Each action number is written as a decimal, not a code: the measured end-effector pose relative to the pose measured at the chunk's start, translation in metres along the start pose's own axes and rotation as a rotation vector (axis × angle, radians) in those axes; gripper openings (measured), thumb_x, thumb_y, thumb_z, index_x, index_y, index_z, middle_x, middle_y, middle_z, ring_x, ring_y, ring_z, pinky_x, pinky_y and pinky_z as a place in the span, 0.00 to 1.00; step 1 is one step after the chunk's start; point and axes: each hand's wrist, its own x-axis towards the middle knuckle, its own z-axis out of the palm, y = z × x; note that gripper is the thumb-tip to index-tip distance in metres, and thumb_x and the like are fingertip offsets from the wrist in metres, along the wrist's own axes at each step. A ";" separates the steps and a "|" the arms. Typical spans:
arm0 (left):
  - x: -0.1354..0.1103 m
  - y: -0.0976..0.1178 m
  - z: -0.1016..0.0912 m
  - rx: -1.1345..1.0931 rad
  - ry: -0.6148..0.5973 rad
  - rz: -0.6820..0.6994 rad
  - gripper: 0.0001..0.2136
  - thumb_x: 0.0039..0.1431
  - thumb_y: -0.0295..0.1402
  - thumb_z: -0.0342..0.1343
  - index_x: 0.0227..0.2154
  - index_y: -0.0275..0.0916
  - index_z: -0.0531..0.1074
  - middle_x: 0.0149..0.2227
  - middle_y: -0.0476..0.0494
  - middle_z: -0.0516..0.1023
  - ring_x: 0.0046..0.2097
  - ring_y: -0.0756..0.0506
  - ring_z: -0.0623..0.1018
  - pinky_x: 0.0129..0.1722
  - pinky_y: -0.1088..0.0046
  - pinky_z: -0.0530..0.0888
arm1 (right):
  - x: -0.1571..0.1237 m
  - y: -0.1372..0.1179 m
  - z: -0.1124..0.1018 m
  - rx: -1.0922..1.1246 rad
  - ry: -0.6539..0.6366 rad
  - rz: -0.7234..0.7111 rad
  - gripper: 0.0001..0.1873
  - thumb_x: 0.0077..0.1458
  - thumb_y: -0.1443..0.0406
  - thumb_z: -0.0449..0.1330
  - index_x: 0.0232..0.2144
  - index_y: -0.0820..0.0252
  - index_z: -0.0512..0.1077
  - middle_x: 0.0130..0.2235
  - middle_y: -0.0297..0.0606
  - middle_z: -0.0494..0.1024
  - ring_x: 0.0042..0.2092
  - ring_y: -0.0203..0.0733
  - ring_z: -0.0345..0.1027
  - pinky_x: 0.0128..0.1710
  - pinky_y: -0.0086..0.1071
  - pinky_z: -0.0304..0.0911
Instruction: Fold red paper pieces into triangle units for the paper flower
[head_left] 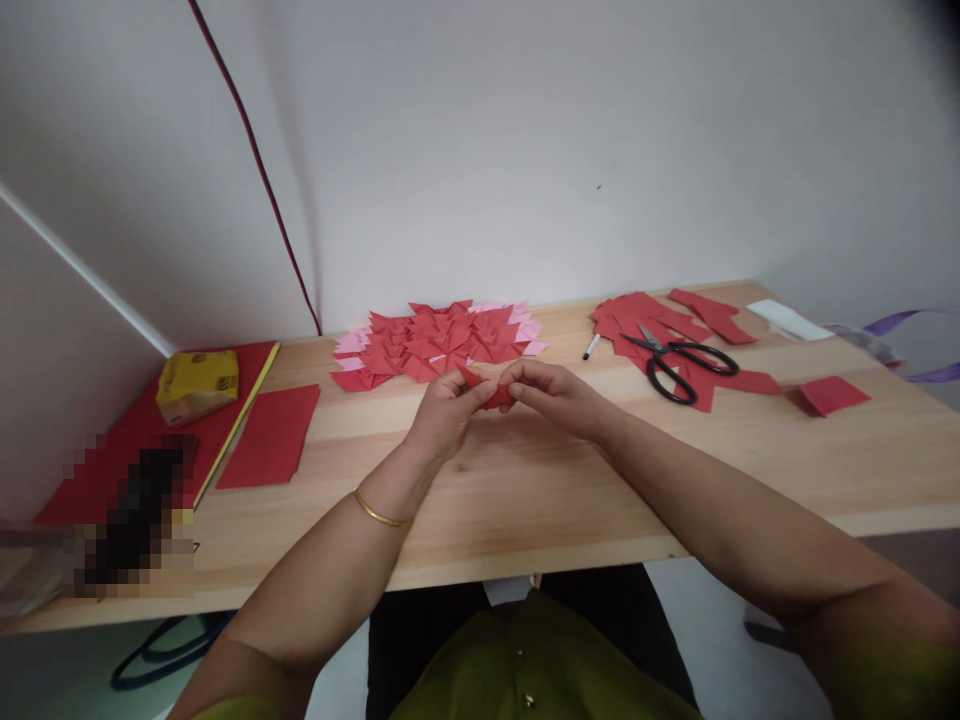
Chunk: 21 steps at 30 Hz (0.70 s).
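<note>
Noting yellow packet [199, 385], then red sheet [266, 440] on counter [480, 510], well left of left fingers [475, 399]. Observing heap of folded red and pink papers [431, 340] just beyond fingers, slightly left. Finding small folded red paper [496, 398] clamped by left fingers and right fingers [531, 372] together. Seeing marker [592, 347], then scissors [659, 350] over cut red pieces [626, 313], right of right fingers; creased red square [838, 395] farther right.

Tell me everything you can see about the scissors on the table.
The scissors have short grey blades, metal by their look, and two large black loop handles. They lie slightly open on red paper pieces, blades pointing leftward toward the wall, with one loop partly over the wooden table. Neither the left hand nor right hand touches them.
</note>
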 end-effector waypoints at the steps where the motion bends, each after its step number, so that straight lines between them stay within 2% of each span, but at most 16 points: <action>1: 0.000 0.000 0.001 -0.003 0.000 0.005 0.10 0.49 0.37 0.63 0.26 0.35 0.71 0.26 0.48 0.75 0.30 0.49 0.74 0.37 0.68 0.71 | 0.000 0.000 0.000 0.025 0.002 0.010 0.13 0.58 0.56 0.56 0.35 0.61 0.71 0.34 0.38 0.75 0.37 0.37 0.69 0.41 0.34 0.65; 7: 0.000 -0.001 0.002 0.049 0.034 0.005 0.09 0.48 0.34 0.64 0.24 0.34 0.71 0.22 0.50 0.72 0.27 0.52 0.72 0.31 0.74 0.67 | 0.001 0.002 0.004 0.066 0.028 0.035 0.12 0.55 0.57 0.60 0.30 0.61 0.69 0.31 0.36 0.74 0.33 0.35 0.68 0.37 0.32 0.64; 11: 0.000 -0.003 0.001 -0.016 0.045 -0.036 0.10 0.46 0.35 0.64 0.25 0.34 0.72 0.25 0.49 0.74 0.29 0.51 0.73 0.35 0.71 0.70 | 0.001 0.003 0.002 0.063 0.015 0.046 0.13 0.55 0.56 0.60 0.31 0.61 0.69 0.31 0.36 0.75 0.34 0.36 0.69 0.37 0.32 0.64; 16: 0.000 -0.003 0.000 0.014 0.024 -0.054 0.11 0.44 0.33 0.66 0.31 0.35 0.73 0.31 0.47 0.77 0.33 0.50 0.75 0.37 0.71 0.72 | 0.002 0.002 0.001 0.003 0.125 0.020 0.14 0.53 0.55 0.61 0.28 0.60 0.68 0.29 0.36 0.74 0.32 0.36 0.68 0.35 0.33 0.64; 21: 0.001 -0.004 -0.001 0.099 0.111 -0.059 0.10 0.45 0.34 0.65 0.29 0.35 0.74 0.28 0.48 0.76 0.29 0.52 0.74 0.33 0.73 0.72 | 0.002 0.002 0.000 -0.033 0.198 0.040 0.14 0.52 0.54 0.62 0.29 0.59 0.67 0.28 0.35 0.73 0.31 0.35 0.66 0.33 0.32 0.63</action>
